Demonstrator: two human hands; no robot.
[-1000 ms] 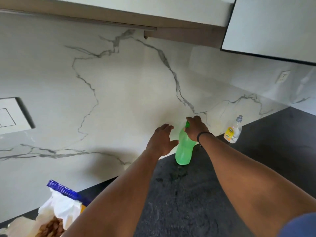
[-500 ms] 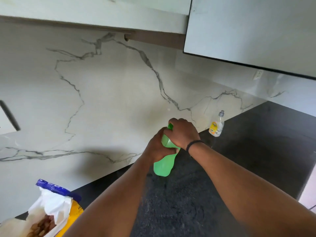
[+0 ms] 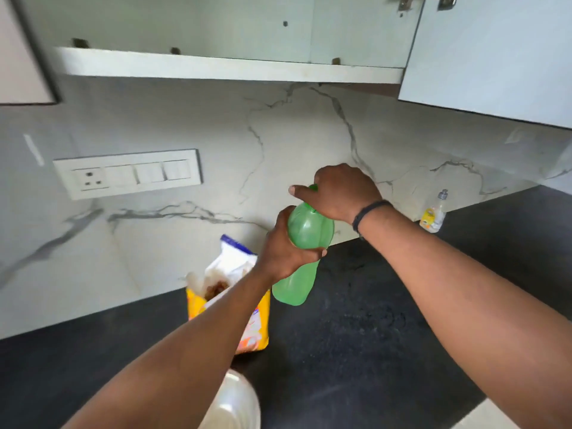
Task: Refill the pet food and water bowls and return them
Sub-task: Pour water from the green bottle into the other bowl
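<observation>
A green plastic bottle (image 3: 305, 239) is held above the dark countertop (image 3: 371, 335), tilted a little. My left hand (image 3: 283, 252) wraps around its middle. My right hand (image 3: 337, 191) is closed over its cap at the top. An open yellow pet food bag (image 3: 229, 292) with brown kibble showing stands on the counter just left of the bottle, partly behind my left forearm. A pale, shiny bowl (image 3: 238, 400) shows at the bottom edge, mostly hidden by that forearm.
A small clear bottle with a yellow label (image 3: 435, 213) stands against the marble backsplash at the right. A white switch and socket panel (image 3: 127, 174) is on the wall at left. An open cabinet shelf (image 3: 229, 65) and a cabinet door (image 3: 495, 57) hang overhead.
My left hand closed around the bottle's body and both hands lifted it off the counter toward me. The view swung left and up, bringing the food bag, bowl and socket panel into sight.
</observation>
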